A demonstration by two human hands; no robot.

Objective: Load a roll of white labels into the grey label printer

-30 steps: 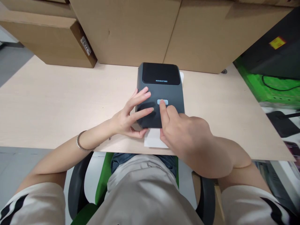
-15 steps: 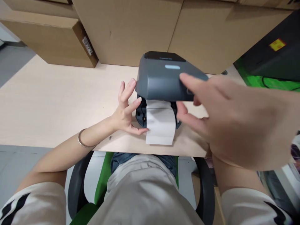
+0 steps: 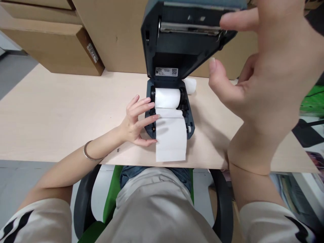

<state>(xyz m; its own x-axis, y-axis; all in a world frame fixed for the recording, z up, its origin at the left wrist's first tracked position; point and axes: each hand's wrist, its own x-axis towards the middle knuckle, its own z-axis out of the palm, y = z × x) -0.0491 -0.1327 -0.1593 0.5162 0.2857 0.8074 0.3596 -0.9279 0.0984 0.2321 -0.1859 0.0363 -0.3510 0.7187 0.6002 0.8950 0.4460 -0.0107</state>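
A dark grey label printer point(image 3: 191, 116) stands on the table, its lid point(image 3: 174, 42) tilted up. Inside sits a white label roll point(image 3: 167, 98), and its paper strip point(image 3: 170, 138) runs out over the printer's front. My left hand point(image 3: 138, 121) rests at the printer's left side, fingers spread, the index fingertip on the strip and the thumb at its left edge. High on the right is my right hand point(image 3: 268, 64), large and close to the camera. Its index fingertip is at the lid's right edge, with the thumb held apart below; the other fingers are partly hidden.
Large cardboard boxes point(image 3: 113, 37) form a wall behind the printer. A smaller box point(image 3: 50, 47) stands at the back left. Another white roll point(image 3: 190, 86) lies behind the printer's right side. The table's front edge runs close to my body, above the chair armrest point(image 3: 224, 202).
The printer's lid has swung up and back, showing the roll inside. My right hand has risen with it. My left hand stays beside the printer, its index finger now on the paper.
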